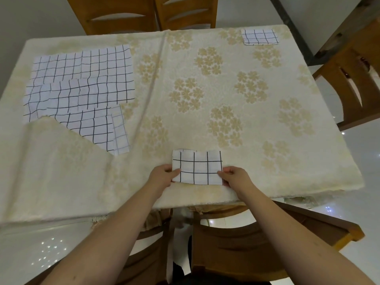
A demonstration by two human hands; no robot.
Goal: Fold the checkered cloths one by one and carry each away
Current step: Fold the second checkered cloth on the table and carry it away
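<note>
A small folded checkered cloth (pixel 197 167), white with black grid lines, lies near the table's front edge. My left hand (pixel 162 176) pinches its left edge, thumb on top. My right hand (pixel 234 176) pinches its right edge the same way. Several unfolded checkered cloths (pixel 82 79) lie overlapping on the left part of the table. Another folded checkered cloth (pixel 260 37) sits at the far right corner.
The table (pixel 246 161) wears a cream tablecloth with floral print; a flap of it (pixel 61 151) is turned over the near-left cloths. Wooden chairs stand at the far side (pixel 144 15), at the right (pixel 353 79) and right below me (pixel 246 243).
</note>
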